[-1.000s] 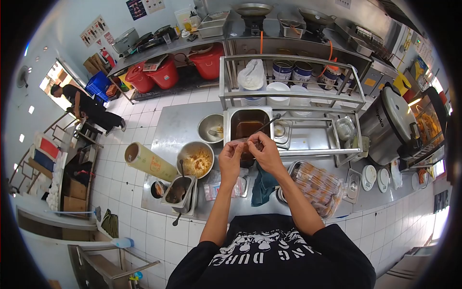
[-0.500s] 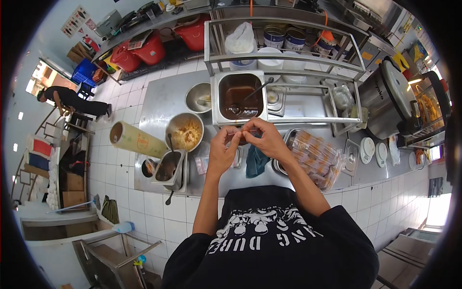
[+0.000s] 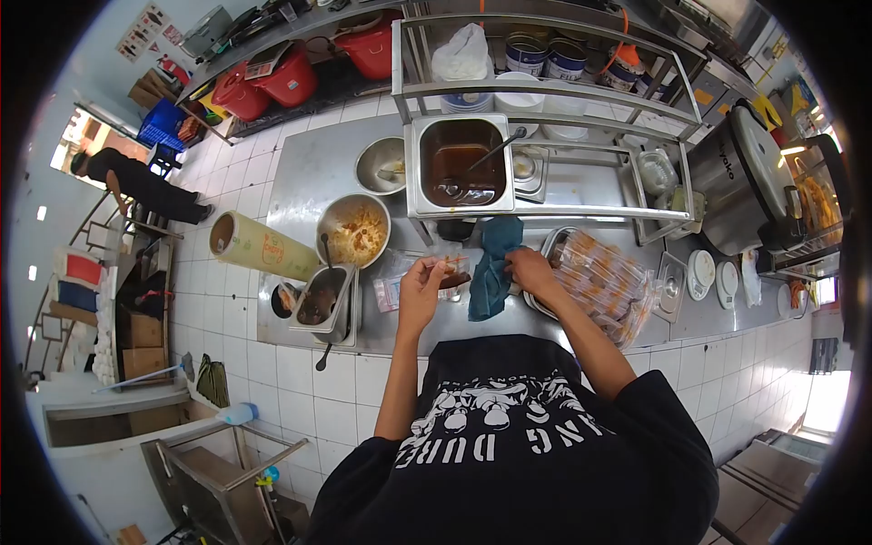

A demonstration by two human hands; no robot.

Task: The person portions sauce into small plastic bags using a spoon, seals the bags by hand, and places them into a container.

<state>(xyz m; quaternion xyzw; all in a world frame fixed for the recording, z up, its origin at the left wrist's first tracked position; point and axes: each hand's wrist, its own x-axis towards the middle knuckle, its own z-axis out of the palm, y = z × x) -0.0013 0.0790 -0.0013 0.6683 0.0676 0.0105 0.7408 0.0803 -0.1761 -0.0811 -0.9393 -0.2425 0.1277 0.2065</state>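
My left hand (image 3: 421,289) pinches a small clear plastic packet (image 3: 454,276) with dark brown sauce in its lower part. My right hand (image 3: 532,273) has its fingers closed on the edge of a teal cloth (image 3: 491,283), just right of the packet. Beyond both hands, a steel container of brown sauce (image 3: 462,163) holds a dark-handled ladle (image 3: 498,147). A tray piled with filled clear packets (image 3: 599,282) lies right of my right hand. Left of my left hand is a steel bowl of crumbly orange-yellow food (image 3: 355,232).
A steel rack (image 3: 545,215) stands beyond the counter (image 3: 304,163). At the left are a tall yellowish roll (image 3: 263,245) and a steel container with dark contents (image 3: 320,300). A large cooker (image 3: 738,182) stands right. Another person (image 3: 141,186) is at the far left.
My hands, earlier together at the packet, have moved apart. The left keeps the packet and has come lower; the right has let go and taken hold of the cloth, which is now lifted and stretched upward.
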